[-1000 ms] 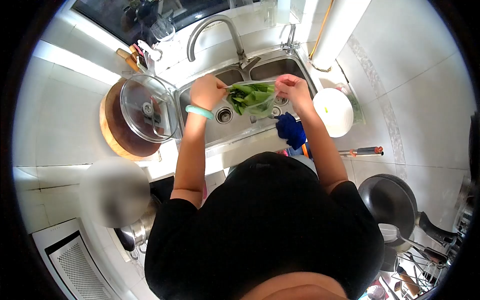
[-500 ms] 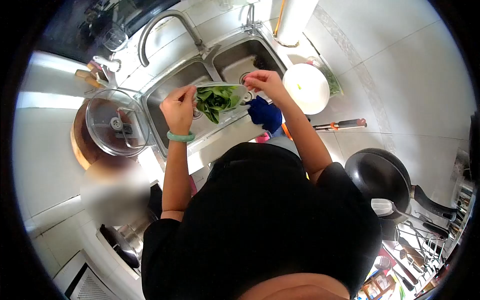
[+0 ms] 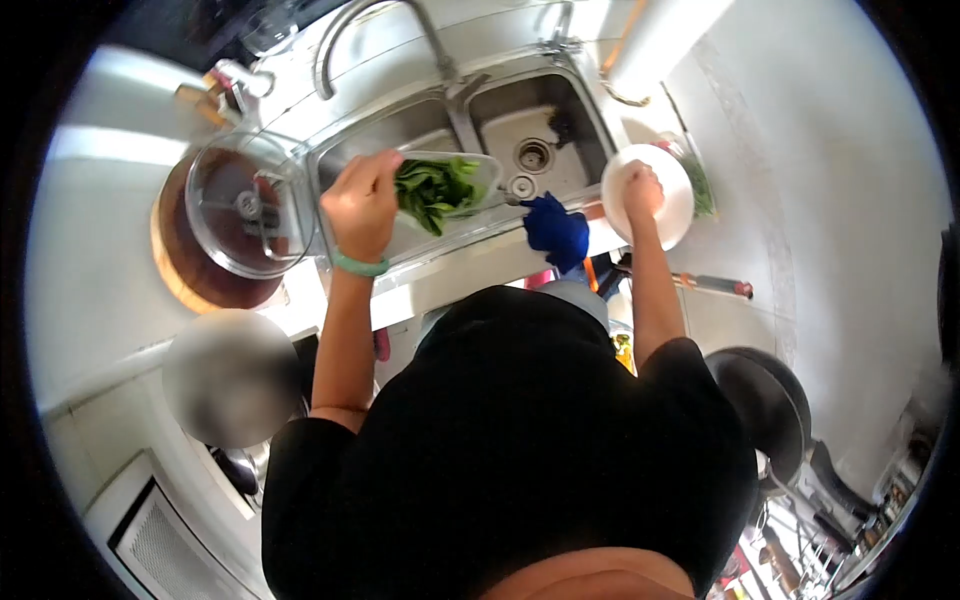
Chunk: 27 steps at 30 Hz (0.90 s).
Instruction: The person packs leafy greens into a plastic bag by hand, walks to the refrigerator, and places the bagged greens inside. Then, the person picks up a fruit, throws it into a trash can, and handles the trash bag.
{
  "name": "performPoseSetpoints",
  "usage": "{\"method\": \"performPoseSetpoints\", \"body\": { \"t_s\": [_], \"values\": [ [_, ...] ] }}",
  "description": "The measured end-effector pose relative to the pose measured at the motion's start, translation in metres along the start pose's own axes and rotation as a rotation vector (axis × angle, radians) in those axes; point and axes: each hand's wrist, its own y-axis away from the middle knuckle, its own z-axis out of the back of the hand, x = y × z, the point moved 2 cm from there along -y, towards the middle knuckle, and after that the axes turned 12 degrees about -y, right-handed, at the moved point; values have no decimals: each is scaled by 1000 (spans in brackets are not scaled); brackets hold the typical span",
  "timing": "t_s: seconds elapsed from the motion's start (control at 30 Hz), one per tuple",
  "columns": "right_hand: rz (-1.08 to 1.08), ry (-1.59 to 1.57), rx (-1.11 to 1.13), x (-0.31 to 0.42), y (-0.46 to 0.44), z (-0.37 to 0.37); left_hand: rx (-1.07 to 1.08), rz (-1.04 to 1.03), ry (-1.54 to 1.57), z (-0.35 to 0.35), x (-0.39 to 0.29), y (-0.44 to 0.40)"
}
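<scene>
My left hand (image 3: 362,205), with a green bangle at the wrist, grips the left end of a clear container (image 3: 488,180) above the left sink basin. Dark leafy greens (image 3: 437,190) lie inside it, some hanging over the near edge. To the right, my right hand (image 3: 643,192) is over the inside of a white bowl (image 3: 677,215), fingers curled in. Whatever those fingers hold, if anything, is hidden. A blue cloth (image 3: 556,232) hangs at the sink's front edge, between my hands.
The double sink (image 3: 500,110) has a curved faucet (image 3: 440,50) behind it. On the left a glass lid (image 3: 215,225) rests on a round wooden board (image 3: 170,255). A dark wok (image 3: 765,400) is at the right, and a bag of greens (image 3: 697,185) lies behind the bowl.
My right hand has moved right, from beside the clear container to the white bowl. My left hand still holds the container over the sink. The camera view has shifted a little.
</scene>
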Motion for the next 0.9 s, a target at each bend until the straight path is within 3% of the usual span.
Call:
{"method": "performPoseSetpoints", "body": {
  "t_s": [0.07,0.13,0.17,0.27,0.37,0.47,0.57,0.7,0.77,0.9],
  "values": [
    [-95,-248,139,34,7,41,30,40,21,0,3,2],
    [50,-612,164,63,13,60,40,55,3,-3,4,2],
    [145,-573,212,95,20,77,60,61,15,-4,4,4],
    [571,-990,239,188,61,141,32,62,32,-11,3,5],
    [746,-969,252,258,102,189,0,-1,-29,-17,4,7],
    [858,-841,366,286,113,174,3,-82,-76,-16,0,6],
    [954,-828,216,303,117,151,76,-105,-98,-8,-6,3],
    [1070,-779,220,310,117,150,90,-108,-42,-6,1,5],
    [1271,-714,191,309,122,158,67,-130,-22,-6,6,6],
    [1048,-864,201,274,108,187,102,-146,-111,9,7,-1]
  ]
}}
